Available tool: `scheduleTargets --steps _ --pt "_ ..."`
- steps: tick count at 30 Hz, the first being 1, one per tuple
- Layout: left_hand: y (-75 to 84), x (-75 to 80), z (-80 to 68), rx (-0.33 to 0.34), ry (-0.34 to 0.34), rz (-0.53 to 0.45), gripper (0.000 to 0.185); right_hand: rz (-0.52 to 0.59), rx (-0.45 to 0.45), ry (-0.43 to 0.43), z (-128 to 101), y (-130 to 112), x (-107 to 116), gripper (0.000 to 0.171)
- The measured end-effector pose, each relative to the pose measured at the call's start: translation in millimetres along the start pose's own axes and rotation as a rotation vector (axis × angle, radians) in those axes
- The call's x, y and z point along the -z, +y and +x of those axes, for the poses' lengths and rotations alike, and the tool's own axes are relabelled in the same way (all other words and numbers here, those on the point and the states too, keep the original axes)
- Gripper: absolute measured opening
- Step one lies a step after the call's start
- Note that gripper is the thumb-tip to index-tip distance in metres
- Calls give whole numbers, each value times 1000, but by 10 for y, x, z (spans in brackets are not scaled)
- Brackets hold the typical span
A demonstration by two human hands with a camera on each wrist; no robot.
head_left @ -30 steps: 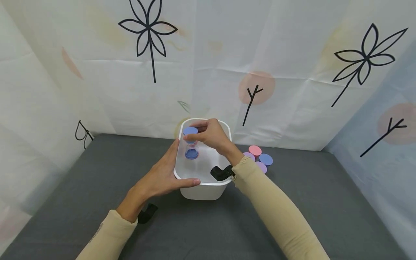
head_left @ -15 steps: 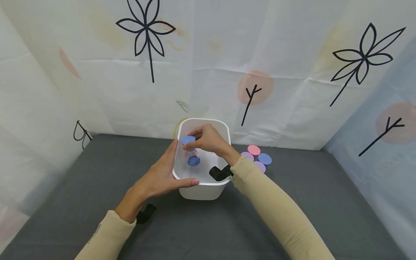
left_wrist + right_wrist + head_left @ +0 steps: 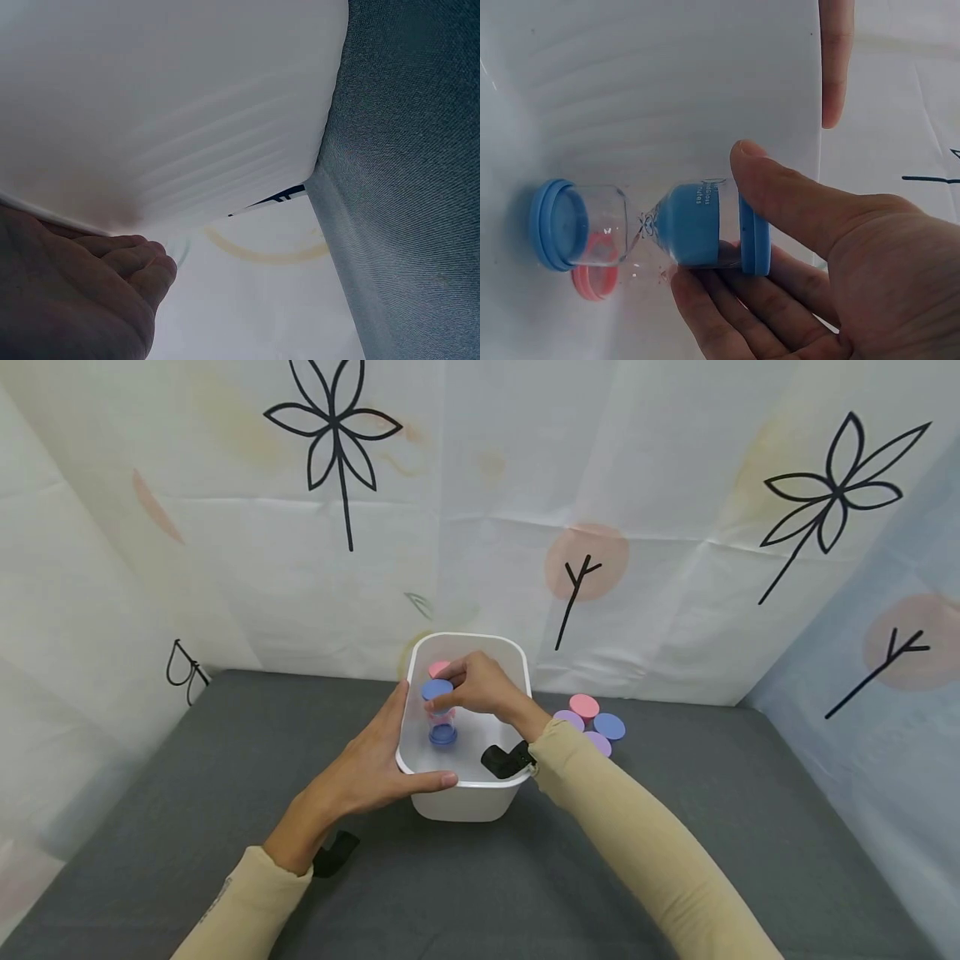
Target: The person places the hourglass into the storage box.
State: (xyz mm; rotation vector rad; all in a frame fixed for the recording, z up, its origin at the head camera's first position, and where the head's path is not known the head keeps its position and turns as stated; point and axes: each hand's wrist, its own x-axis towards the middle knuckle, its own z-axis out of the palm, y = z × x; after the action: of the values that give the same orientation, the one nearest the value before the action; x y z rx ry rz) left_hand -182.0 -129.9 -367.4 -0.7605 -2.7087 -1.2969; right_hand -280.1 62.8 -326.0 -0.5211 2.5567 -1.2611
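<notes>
A blue-capped hourglass (image 3: 688, 223) stands nearly upright inside the white plastic bin (image 3: 470, 803), blue sand in its upper bulb. My right hand (image 3: 486, 685) grips it near the top cap, thumb on one side and fingers on the other. Whether its lower cap touches the bin floor, I cannot tell. Just behind it is a pink-capped hourglass (image 3: 595, 271), partly hidden by the blue one and my hand. My left hand (image 3: 372, 770) rests against the bin's left side, fingers extended along the outside and thumb lying over the near rim.
Right of the bin, several more capped hourglasses cluster on the grey cloth: a pink cap (image 3: 584, 707), a blue cap (image 3: 610, 726) and purple caps (image 3: 597, 743). A patterned fabric backdrop (image 3: 480, 577) rises close behind the bin.
My right hand has lowered the blue hourglass and brought it slightly nearer me in the bin. The pink cap behind it has come into view. My left hand stays on the bin.
</notes>
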Motion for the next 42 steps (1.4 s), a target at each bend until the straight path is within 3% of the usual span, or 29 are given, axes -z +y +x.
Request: scheduleTargets --steps 15,29,42 --pt "15 6 -4 17 -2 21 128 -43 6 -28 21 -6 -21 50" --pt "-2 -3 -8 1 1 -1 127 0 -4 -71 29 7 -49 51" --pt "5 -3 -14 -1 0 -9 127 21 -23 40 -27 -74 29 48"
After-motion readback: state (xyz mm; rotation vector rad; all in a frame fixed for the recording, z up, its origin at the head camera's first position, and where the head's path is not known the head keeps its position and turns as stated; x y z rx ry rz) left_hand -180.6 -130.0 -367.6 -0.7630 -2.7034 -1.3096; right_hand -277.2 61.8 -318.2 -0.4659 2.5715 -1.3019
